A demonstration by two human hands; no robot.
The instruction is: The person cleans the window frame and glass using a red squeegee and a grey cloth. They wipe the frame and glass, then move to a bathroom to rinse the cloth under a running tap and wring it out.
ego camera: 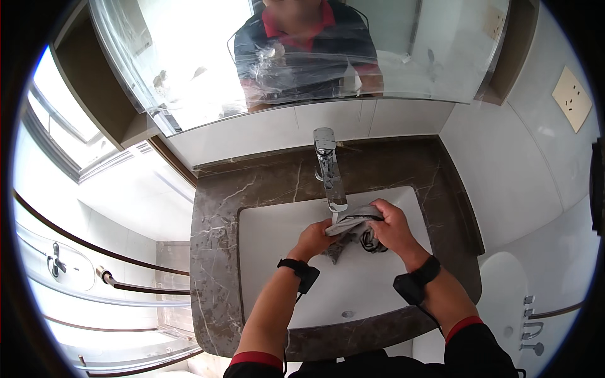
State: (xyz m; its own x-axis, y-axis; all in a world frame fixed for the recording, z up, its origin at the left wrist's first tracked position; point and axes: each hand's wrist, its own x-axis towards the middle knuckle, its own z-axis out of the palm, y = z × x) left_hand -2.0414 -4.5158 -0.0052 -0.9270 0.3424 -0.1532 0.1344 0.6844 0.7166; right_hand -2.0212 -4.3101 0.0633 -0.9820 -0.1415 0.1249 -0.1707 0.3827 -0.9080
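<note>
A grey cloth [355,221] with dark trim is stretched between my two hands over a white rectangular sink [279,283]. My left hand [314,240] grips its left end, just below the spout of a chrome faucet [331,172]. Water runs from the spout down by the cloth's left part. On the other side, my right hand [393,229] pinches the bunched right end between thumb and fingers. Wet folds and a dark looped edge dangle below, inside the basin. How far the folds reach behind my right hand is hidden.
The sink is set in a dark marbled countertop [215,255]. Above the faucet hangs a mirror [312,56] partly covered in plastic film, reflecting a person. A wall socket [573,100] is at right. Glass shower rails [146,288] stand left, a bathtub [503,283] lower right.
</note>
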